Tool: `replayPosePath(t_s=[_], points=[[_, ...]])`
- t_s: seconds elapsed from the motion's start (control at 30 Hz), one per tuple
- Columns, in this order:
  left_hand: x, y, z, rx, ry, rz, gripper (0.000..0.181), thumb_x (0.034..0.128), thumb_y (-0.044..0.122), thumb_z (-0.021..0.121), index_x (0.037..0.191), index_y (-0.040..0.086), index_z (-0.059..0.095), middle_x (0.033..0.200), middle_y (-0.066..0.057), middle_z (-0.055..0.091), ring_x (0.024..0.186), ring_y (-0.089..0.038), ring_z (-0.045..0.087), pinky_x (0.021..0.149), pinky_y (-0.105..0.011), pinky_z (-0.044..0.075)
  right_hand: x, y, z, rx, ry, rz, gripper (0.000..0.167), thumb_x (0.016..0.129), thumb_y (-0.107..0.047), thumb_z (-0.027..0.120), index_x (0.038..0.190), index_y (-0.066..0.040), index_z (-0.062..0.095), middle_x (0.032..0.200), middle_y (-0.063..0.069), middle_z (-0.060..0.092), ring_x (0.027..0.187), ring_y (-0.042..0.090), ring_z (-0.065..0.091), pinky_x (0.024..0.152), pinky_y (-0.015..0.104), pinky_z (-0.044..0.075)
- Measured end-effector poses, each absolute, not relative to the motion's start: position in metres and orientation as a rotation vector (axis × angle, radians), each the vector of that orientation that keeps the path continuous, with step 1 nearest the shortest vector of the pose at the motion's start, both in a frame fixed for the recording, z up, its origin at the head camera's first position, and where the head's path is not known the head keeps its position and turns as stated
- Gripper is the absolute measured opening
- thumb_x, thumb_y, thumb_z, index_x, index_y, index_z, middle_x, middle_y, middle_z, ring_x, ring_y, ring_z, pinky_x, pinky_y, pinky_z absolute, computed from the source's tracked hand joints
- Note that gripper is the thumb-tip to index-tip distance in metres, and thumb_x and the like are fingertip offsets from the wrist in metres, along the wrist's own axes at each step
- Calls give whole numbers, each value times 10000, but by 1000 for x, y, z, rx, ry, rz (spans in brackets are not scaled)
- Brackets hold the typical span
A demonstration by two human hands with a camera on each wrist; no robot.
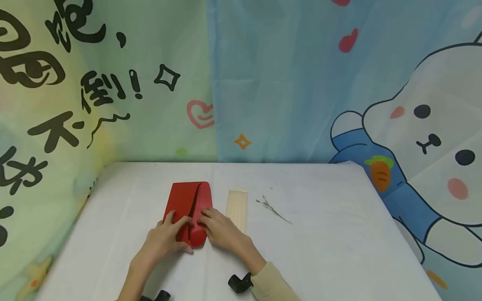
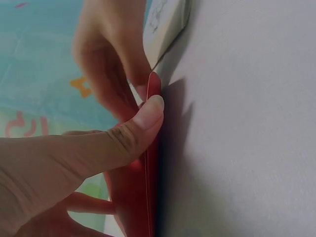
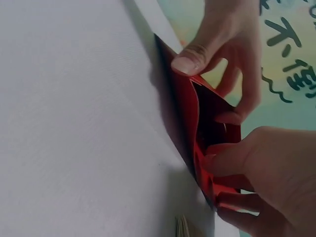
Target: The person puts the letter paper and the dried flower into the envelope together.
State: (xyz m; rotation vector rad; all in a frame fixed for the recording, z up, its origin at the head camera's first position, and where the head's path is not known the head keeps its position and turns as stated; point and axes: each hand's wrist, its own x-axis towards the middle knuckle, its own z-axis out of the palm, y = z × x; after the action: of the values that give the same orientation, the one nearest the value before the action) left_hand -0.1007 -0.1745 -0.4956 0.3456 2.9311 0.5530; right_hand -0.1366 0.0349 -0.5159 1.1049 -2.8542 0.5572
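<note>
A red paper envelope lies on the white table in the head view, its slit gaping along the right side beside a lighter red flap. My left hand grips the envelope's left and near part. In the left wrist view, its thumb presses the edge while the other fingers sit on the far face. My right hand holds the flap from the right. The right wrist view shows the envelope's dark opening, with the right thumb at its lip and fingers lower on the red paper.
Just right of the envelope lies a flat pale bundle of thin wooden strips. A dried sprig rests farther right on the white tabletop. Behind the table's far edge hangs a printed cloth. Black camera mounts sit at the wrists.
</note>
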Motion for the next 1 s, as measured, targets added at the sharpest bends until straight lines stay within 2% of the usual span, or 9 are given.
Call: replayPosePath(t_s=[0.13, 0.37, 0.53, 0.67, 0.83, 1.0], points=[[-99, -172, -499, 334, 2920, 556, 791, 619, 453, 958, 1300, 228, 628, 1412, -308, 485, 1085, -543, 581, 759, -653, 548, -131, 44, -515, 992, -2845, 685, 275, 977, -79, 671, 1250, -96, 704, 1344, 117, 652, 1257, 258, 613, 1030, 380, 538], [-98, -173, -499, 345, 2945, 569, 775, 604, 427, 972, 1273, 237, 630, 1379, -294, 504, 1059, -535, 592, 744, -638, 550, -132, 62, -505, 622, -2943, 774, 408, 951, -163, 734, 1335, -88, 619, 1209, 116, 599, 1056, 245, 605, 825, 389, 565], [-99, -173, -500, 349, 2937, 583, 796, 598, 450, 966, 1281, 243, 613, 1388, -279, 492, 1056, -512, 590, 716, -616, 549, -134, 75, -501, 295, -3018, 776, 553, 913, -245, 783, 1362, -9, 564, 1154, 198, 581, 975, 322, 607, 757, 459, 544], [-98, -172, -500, 343, 2937, 592, 788, 611, 453, 963, 1281, 243, 605, 1390, -273, 491, 1051, -492, 589, 719, -604, 550, -133, 81, -502, 60, -3053, 754, 685, 856, -339, 832, 1325, 66, 540, 1077, 254, 563, 901, 383, 603, 704, 510, 531], [-98, -172, -497, 329, 2936, 593, 775, 622, 430, 965, 1280, 233, 605, 1390, -289, 489, 1072, -524, 582, 748, -630, 546, -132, 80, -505, -53, -3080, 731, 872, 764, -411, 903, 1307, 140, 501, 1013, 284, 549, 865, 417, 594, 679, 536, 534], [-99, -172, -496, 312, 2938, 586, 778, 626, 423, 965, 1289, 229, 606, 1396, -295, 486, 1096, -549, 575, 762, -644, 542, -134, 75, -507, -60, -3063, 775, 885, 700, -319, 960, 1263, 160, 474, 966, 282, 528, 824, 405, 579, 648, 528, 524]])
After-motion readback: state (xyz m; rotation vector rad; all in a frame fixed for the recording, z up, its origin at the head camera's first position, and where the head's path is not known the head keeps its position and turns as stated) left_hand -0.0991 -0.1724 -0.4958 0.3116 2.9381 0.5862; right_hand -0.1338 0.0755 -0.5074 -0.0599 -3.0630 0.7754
